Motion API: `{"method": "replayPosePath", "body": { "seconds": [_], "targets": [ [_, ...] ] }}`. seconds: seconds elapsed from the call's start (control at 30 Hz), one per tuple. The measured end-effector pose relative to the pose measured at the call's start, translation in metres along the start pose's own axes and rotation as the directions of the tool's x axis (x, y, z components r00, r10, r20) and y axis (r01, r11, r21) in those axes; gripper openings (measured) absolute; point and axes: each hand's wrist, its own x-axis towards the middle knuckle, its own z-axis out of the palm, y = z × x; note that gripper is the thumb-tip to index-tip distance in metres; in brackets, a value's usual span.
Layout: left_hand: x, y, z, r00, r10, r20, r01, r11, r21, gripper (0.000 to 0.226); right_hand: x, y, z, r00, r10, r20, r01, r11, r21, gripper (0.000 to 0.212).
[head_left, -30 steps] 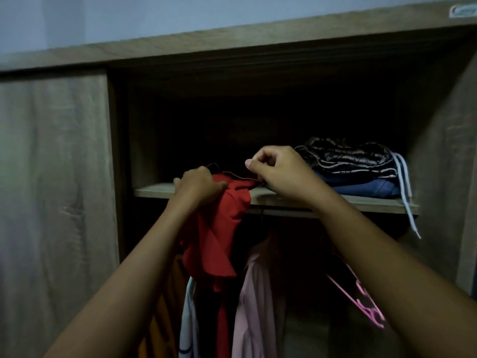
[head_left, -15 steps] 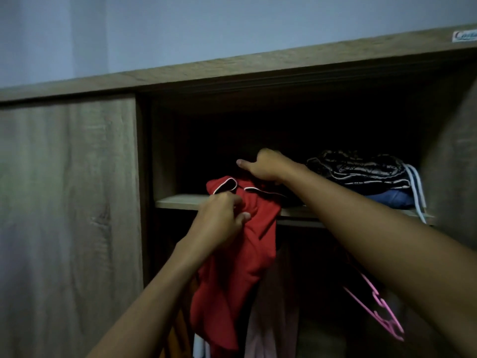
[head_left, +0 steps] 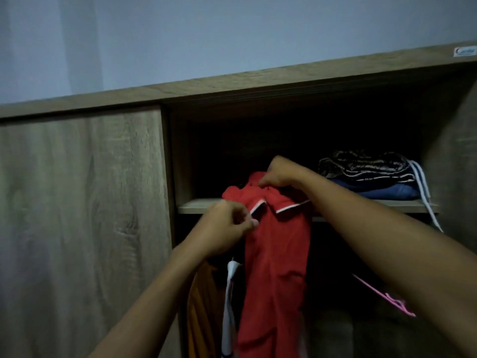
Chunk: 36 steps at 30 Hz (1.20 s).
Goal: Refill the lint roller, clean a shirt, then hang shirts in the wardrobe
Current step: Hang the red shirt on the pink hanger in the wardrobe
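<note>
A red shirt with white collar trim hangs down in front of the open wardrobe, its collar level with the shelf edge. My left hand pinches the shirt at the left collar tip. My right hand grips the top of the shirt at the neck, just above the shelf. Whatever holds the shirt up at the neck is hidden by my fingers and the fabric. The hanging rail is lost in the dark under the shelf.
A wooden shelf carries folded dark and blue clothes with white cords hanging off. Below hang an orange garment and a white one. An empty pink hanger is at lower right. A closed wardrobe door fills the left.
The red shirt has been lifted and straightened from a bunched bundle to hang full length. My left hand dropped from the top of the bundle to the collar tip. The view shifted upward.
</note>
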Motion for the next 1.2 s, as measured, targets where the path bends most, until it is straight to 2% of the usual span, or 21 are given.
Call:
{"method": "replayPosePath", "body": {
  "seconds": [0.1, 0.2, 0.33, 0.4, 0.47, 0.57, 0.63, 0.73, 0.8, 0.87, 0.93, 1.1, 1.2],
  "targets": [
    [-0.004, -0.016, -0.032, 0.989, -0.031, -0.148, 0.02, 0.997, -0.073, 0.012, -0.017, 0.004, -0.024, 0.995, -0.082, -0.058, 0.086, 0.993, 0.075, 0.019],
    [-0.006, -0.036, -0.05, 0.966, -0.036, -0.257, -0.002, 0.989, -0.146, 0.007, -0.041, 0.005, -0.042, 0.979, -0.173, -0.11, 0.183, 0.979, 0.088, 0.022],
    [-0.009, -0.052, -0.057, 0.964, -0.035, -0.263, -0.013, 0.984, -0.179, 0.019, -0.072, 0.004, -0.056, 0.941, -0.315, -0.122, 0.322, 0.946, 0.047, 0.017],
    [-0.013, -0.055, -0.057, 0.967, -0.055, -0.25, 0.003, 0.979, -0.202, 0.02, -0.089, 0.001, -0.064, 0.92, -0.364, -0.142, 0.372, 0.928, 0.034, 0.024],
    [-0.021, -0.059, -0.053, 0.968, -0.077, -0.237, 0.031, 0.981, -0.19, 0.032, -0.101, -0.002, -0.072, 0.903, -0.398, -0.163, 0.407, 0.913, 0.022, 0.028],
    [-0.03, -0.071, -0.05, 0.957, -0.02, -0.29, -0.013, 0.994, -0.109, 0.063, -0.117, -0.004, -0.08, 0.881, -0.443, -0.167, 0.45, 0.893, 0.005, 0.023],
    [-0.036, -0.076, -0.052, 0.949, 0.014, -0.315, -0.045, 0.995, -0.093, 0.07, -0.127, -0.004, -0.085, 0.87, -0.471, -0.146, 0.479, 0.878, 0.019, 0.015],
    [-0.044, -0.071, -0.056, 0.93, 0.165, -0.329, -0.194, 0.979, -0.057, 0.059, -0.143, -0.005, -0.088, 0.864, -0.494, -0.097, 0.502, 0.86, 0.088, 0.018],
    [-0.048, -0.06, -0.057, 0.886, 0.322, -0.333, -0.333, 0.942, 0.023, 0.035, -0.149, -0.005, -0.084, 0.863, -0.499, -0.072, 0.505, 0.856, 0.112, 0.022],
    [-0.053, -0.048, -0.057, 0.846, 0.411, -0.339, -0.415, 0.908, 0.065, 0.023, -0.152, -0.003, -0.08, 0.874, -0.481, -0.066, 0.485, 0.86, 0.156, 0.015],
    [-0.056, -0.036, -0.06, 0.838, 0.42, -0.348, -0.438, 0.898, 0.027, 0.022, -0.153, -0.001, -0.079, 0.89, -0.452, -0.064, 0.455, 0.867, 0.204, 0.01],
    [-0.06, -0.023, -0.076, 0.848, 0.42, -0.325, -0.47, 0.878, -0.093, 0.017, -0.161, 0.001, -0.067, 0.905, -0.415, -0.098, 0.418, 0.819, 0.393, 0.03],
    [-0.066, -0.021, -0.075, 0.882, 0.364, -0.299, -0.424, 0.89, -0.167, 0.014, -0.166, -0.003, -0.067, 0.911, -0.396, -0.117, 0.401, 0.782, 0.477, 0.033]
  ]
}}
